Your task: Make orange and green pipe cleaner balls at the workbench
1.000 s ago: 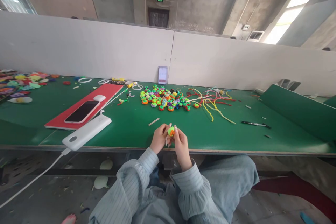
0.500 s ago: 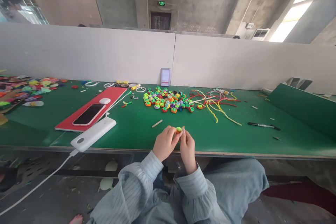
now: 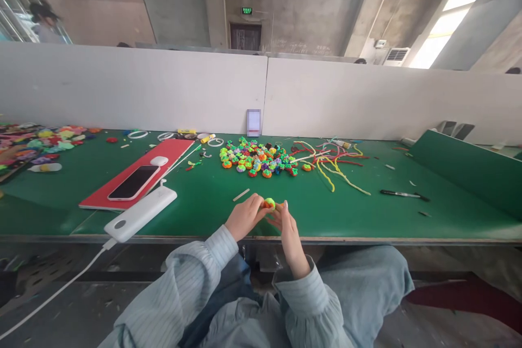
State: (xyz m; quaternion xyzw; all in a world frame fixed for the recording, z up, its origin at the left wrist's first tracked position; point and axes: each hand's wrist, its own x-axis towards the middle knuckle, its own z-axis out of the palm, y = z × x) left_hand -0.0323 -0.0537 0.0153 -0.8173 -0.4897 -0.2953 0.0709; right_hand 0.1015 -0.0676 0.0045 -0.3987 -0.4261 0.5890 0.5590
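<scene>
A small orange and yellow-green fuzzy piece (image 3: 269,203) is pinched in the fingers of my left hand (image 3: 244,217), above the green table (image 3: 196,217) near its front edge. My right hand (image 3: 290,234) is beside it, fingers raised and slightly apart, the fingertips close to the piece's right side. Whether they touch it is too small to tell. Beyond my hands lies a pile of small colorful fuzzy pieces (image 3: 259,157), many with green tops. Yellow, red and white fuzzy stems (image 3: 334,166) spread to the right of the pile.
On the left are a red folder (image 3: 98,190) with a phone (image 3: 134,182) on it, and a white power bank (image 3: 141,215). A small stick (image 3: 241,194) lies left of my hands. A black pen (image 3: 403,194) is at right. Another phone (image 3: 253,122) leans against the partition.
My right hand's fingers have loosened and opened beside the piece. The piece has moved slightly left with my left hand and shows more of its surface. The view has shifted a little.
</scene>
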